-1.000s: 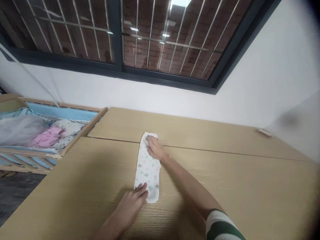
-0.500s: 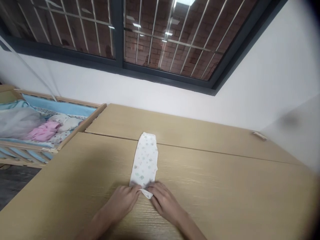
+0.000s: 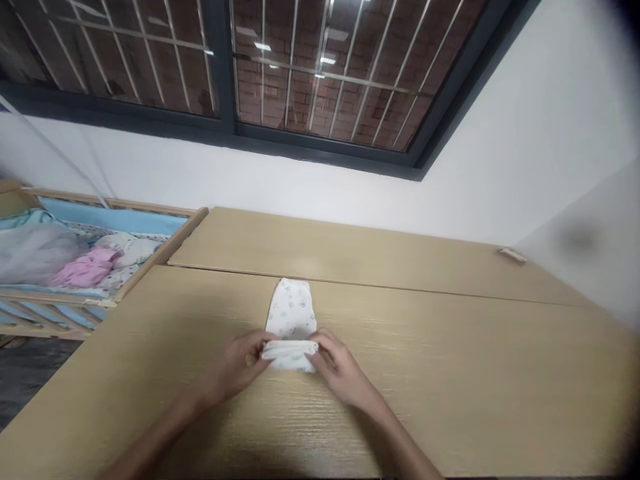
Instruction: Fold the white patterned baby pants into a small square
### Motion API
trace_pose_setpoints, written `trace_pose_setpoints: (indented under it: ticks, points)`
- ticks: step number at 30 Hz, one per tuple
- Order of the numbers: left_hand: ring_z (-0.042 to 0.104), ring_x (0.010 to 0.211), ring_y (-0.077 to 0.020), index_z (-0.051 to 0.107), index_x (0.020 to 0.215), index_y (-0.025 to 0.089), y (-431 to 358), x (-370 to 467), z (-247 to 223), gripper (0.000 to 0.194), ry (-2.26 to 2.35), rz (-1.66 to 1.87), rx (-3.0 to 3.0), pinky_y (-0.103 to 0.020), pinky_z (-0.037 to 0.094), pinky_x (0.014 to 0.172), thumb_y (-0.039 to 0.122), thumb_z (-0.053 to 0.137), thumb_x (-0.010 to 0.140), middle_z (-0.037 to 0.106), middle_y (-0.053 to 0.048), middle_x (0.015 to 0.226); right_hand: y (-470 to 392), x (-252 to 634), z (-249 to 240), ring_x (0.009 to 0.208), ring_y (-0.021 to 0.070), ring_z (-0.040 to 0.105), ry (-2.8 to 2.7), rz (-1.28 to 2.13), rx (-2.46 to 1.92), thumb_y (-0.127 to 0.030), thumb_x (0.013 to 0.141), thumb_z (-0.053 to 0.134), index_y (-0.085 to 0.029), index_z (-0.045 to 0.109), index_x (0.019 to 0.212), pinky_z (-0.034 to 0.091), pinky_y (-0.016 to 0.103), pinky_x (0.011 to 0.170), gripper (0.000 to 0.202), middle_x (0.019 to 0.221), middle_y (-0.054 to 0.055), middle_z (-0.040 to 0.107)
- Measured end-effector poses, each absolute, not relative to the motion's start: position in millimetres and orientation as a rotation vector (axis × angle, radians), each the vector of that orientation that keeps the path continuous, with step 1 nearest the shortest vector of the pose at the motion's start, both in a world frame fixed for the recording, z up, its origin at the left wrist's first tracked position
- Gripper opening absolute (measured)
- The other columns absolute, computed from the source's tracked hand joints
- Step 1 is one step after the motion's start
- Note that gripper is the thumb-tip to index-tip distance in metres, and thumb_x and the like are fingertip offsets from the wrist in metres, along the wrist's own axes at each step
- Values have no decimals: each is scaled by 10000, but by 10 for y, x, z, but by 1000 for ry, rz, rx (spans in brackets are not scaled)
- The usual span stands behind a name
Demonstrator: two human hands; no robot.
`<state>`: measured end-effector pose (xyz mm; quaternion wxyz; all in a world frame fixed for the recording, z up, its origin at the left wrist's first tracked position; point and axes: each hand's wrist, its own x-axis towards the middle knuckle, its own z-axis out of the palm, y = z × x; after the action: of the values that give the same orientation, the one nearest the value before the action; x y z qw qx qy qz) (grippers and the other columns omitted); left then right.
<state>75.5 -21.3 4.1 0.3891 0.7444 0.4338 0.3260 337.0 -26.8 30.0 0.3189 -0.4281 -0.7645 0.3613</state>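
Observation:
A white piece of baby clothing point(image 3: 291, 308) with small printed figures lies lengthwise on the wooden tabletop point(image 3: 430, 373). Its near end is turned up into a thick fold. My left hand point(image 3: 245, 360) pinches the left end of that fold between thumb and fingers. At the opposite end, my right hand point(image 3: 337, 367) grips the fold the same way. The far part of the cloth rests flat and narrows slightly at the top. What kind of garment it is cannot be made out while folded.
Left of the table stands a wooden crib point(image 3: 165, 250) with blue padding, holding a pink cloth point(image 3: 90, 267) and white bedding. A small wooden piece point(image 3: 513, 255) sits at the far right. Behind the table are a white wall point(image 3: 280, 180) and a barred, dark-framed window point(image 3: 320, 150).
Both hands have moved away from me and slightly apart, bringing the near end of the cloth over into a fold. The visible flat part is shorter. The view has shifted a little.

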Motion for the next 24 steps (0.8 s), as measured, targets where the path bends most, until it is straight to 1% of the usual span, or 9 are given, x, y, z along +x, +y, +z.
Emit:
trace_pose_setpoints:
  ticks: [4, 7, 10, 13, 17, 19, 22, 23, 24]
  points:
    - [711, 879, -208, 622, 1123, 183, 301, 859, 115, 345, 1174, 961, 1667, -298, 577, 737, 445, 619, 900, 742, -57, 973, 204, 3364, 272, 792, 200, 588, -1855, 875, -1206, -469, 965, 571, -211, 649, 1014, 494, 315, 700, 274, 865, 43, 631]
    - [714, 890, -206, 599, 1135, 169, 676, 918, 89, 382, 1212, 1037, 1691, -314, 584, 772, 473, 606, 904, 738, -79, 1017, 610, 3360, 145, 741, 181, 586, -1722, 872, -1247, -485, 917, 611, -190, 614, 1092, 488, 294, 665, 343, 842, 25, 632]
    - [716, 908, -202, 586, 1145, 162, 996, 985, -11, 332, 1291, 1062, 1720, -316, 572, 809, 415, 576, 930, 740, -95, 1034, 984, 3339, -48, 733, 171, 605, -1613, 860, -1360, -442, 885, 621, -178, 574, 1116, 498, 282, 667, 354, 844, 18, 642]
    - [718, 897, -199, 577, 1153, 148, 1223, 1080, -145, 265, 1389, 1041, 1731, -307, 559, 801, 316, 554, 949, 744, -104, 1009, 1257, 3298, -264, 759, 171, 627, -1562, 811, -1521, -368, 864, 614, -169, 559, 1096, 512, 283, 696, 310, 870, 27, 656]
    - [706, 873, -203, 578, 1132, 127, 1334, 1203, -230, 208, 1505, 961, 1799, -314, 544, 801, 201, 518, 947, 736, -121, 985, 1413, 3263, -470, 801, 196, 641, -1569, 753, -1613, -286, 833, 606, -157, 568, 1057, 530, 328, 757, 261, 879, 43, 662]
    - [682, 976, -221, 579, 1147, 132, 1260, 1236, -203, 217, 1545, 935, 1872, -346, 521, 890, 184, 500, 952, 716, -137, 1059, 1399, 3269, -486, 860, 218, 646, -1587, 711, -1639, -268, 837, 591, -154, 571, 1084, 533, 370, 820, 273, 923, 63, 671]
    - [573, 1210, -277, 576, 1213, 143, 911, 1262, -153, 279, 1567, 914, 2008, -434, 424, 1061, 222, 507, 954, 645, -163, 1241, 1258, 3278, -375, 1115, 265, 600, -1655, 602, -1617, -284, 888, 569, -147, 554, 1221, 471, 438, 1006, 360, 1170, 138, 646]
    - [547, 1243, -297, 578, 1232, 141, 735, 1274, -158, 306, 1558, 892, 2060, -460, 402, 1084, 251, 516, 953, 629, -169, 1274, 1178, 3268, -310, 1200, 276, 562, -1734, 553, -1575, -302, 918, 554, -144, 537, 1281, 434, 450, 1061, 396, 1256, 159, 616]
    - [551, 1234, -313, 591, 1229, 137, 540, 1291, -180, 322, 1545, 859, 2108, -475, 406, 1080, 284, 529, 949, 634, -171, 1271, 1084, 3246, -238, 1267, 282, 524, -1848, 512, -1506, -326, 949, 537, -144, 514, 1340, 402, 456, 1103, 431, 1328, 170, 584]
